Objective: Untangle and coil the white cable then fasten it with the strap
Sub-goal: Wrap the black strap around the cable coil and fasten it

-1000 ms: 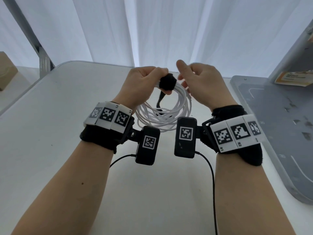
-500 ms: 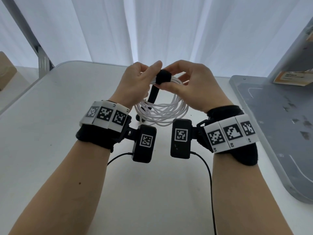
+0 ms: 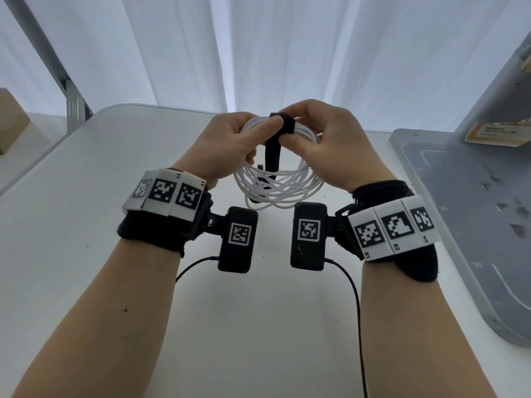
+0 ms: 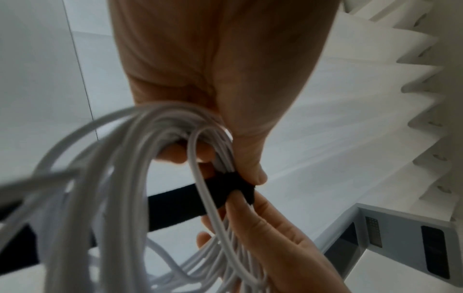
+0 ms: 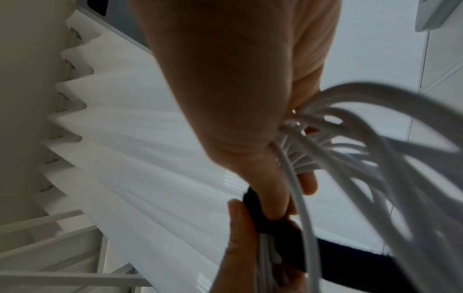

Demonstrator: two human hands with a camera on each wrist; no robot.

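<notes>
A smooth white rectangular surface [image 3: 86, 282] with a rounded far corner stands before pleated white curtains [image 3: 287, 47]. A flat grey metal base plate [image 3: 459, 225] lies on its right side. Above the surface, the left hand [image 3: 230, 145] and right hand [image 3: 330, 147] both grip the coiled white cable [image 3: 275, 182] at its top, pinching a black fabric strap [image 3: 283, 126] wrapped around it.
</notes>
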